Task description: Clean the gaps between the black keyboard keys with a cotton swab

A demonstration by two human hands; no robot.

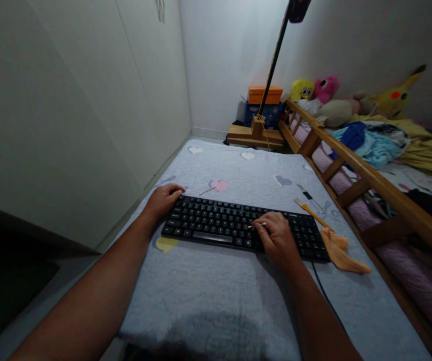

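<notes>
While the left hand (164,198) rests at the far left corner of the keyboard (216,221), the right hand (276,234) pinches one cotton swab (251,227) between thumb and fingers, its white tip at the keys left of the number pad. The left fingers are bent together over the corner; whether they grip the edge cannot be told. Two swabs are visible in all: the second swab (207,190) lies just beyond the keyboard, partly across the single pink heart of the bedcover (208,286).

The one black keyboard lies flat on this cover, its space bar toward the person; one cable (326,296) runs from its near edge, on the right. Three items lie around its right end: one yellow-handled brush (315,215), one orange cloth (339,250) just beside the number pad, and, farther back, one slender metal tool (308,195) with a black middle.

Behind the cover, two boxes are stacked, an orange box (264,95) above a dark blue box (272,114), near one wooden stand (244,134) bearing a black pole (275,57). At right, one wooden rail (374,173) borders a bed with at least three plush toys (325,89) and heaped fabrics (374,145).
</notes>
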